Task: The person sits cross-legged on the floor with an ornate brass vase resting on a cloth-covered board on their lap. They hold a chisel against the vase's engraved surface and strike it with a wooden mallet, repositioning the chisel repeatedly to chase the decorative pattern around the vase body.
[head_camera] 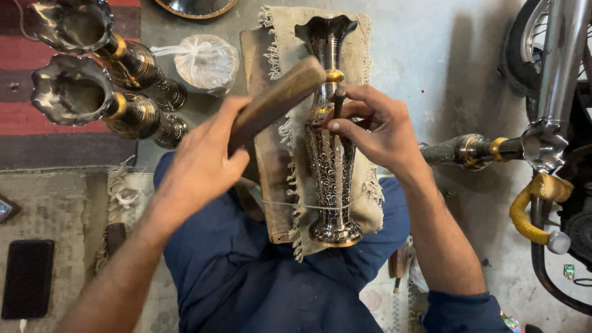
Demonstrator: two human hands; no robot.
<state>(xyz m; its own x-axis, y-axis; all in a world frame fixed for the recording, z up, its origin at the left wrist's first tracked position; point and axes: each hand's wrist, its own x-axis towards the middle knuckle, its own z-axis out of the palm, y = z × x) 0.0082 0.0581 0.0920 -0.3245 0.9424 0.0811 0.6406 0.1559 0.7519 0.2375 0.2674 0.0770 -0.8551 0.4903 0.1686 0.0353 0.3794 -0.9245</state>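
The engraved vase (332,154) is dark silver with fine scrolling patterns and gold bands at neck and foot. It lies on a beige fringed cloth (364,43). The wooden mallet (274,102) is brown. Two fluted vases (98,92) are dark with gold collars. The rug (37,123) is striped red and grey; the trousers (246,277) are navy.

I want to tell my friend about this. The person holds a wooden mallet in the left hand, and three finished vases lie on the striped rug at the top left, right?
Not quite: the head view shows two vases there, not three. The left hand does hold the wooden mallet.
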